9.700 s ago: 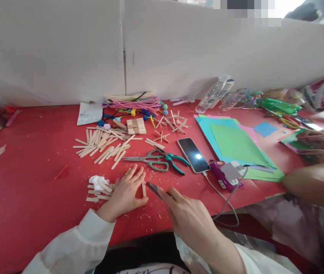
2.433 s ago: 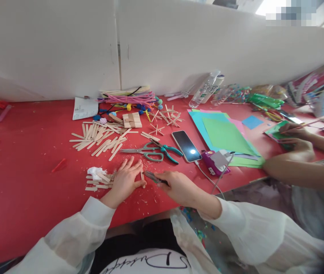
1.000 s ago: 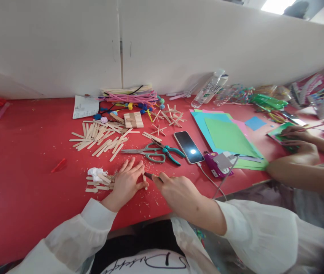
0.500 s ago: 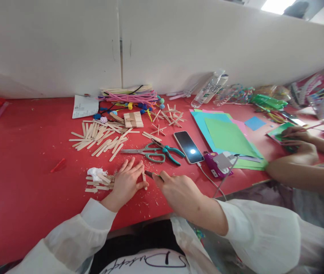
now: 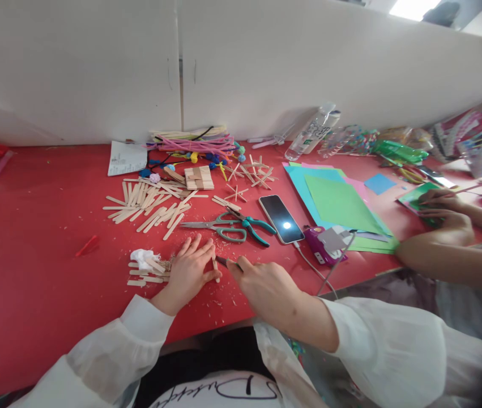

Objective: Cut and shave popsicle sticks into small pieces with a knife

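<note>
A wooden stick (image 5: pixel 214 266) lies on the near side of the red table (image 5: pixel 54 238), partly hidden by the flat left hand (image 5: pixel 190 272), fingers spread apart; just right, the right hand (image 5: pixel 264 286) clamps a dark tool (image 5: pixel 221 260), its handle mostly covered

Taking the left hand (image 5: pixel 190 271) as the dial's centre and twelve as straight ahead, the widest room is at eight o'clock, over bare red table (image 5: pixel 66 317). A slim lane runs out at ten, between the stack (image 5: pixel 151 279) at nine and the loose sticks (image 5: pixel 151 208) at eleven; a red scrap (image 5: pixel 87 246) lies along it. Scissors (image 5: pixel 224 229) block one o'clock, with pliers (image 5: pixel 257 230) and the phone (image 5: pixel 282 220) at two. Between phone and papers (image 5: pixel 340 198) a gap opens. At three, the right hand (image 5: pixel 261 283) and its blade (image 5: pixel 222 260) bar the way, with the charger (image 5: pixel 319 243) and a co-worker's arm (image 5: pixel 440 255) beyond. A short strip is passable at five.
</note>
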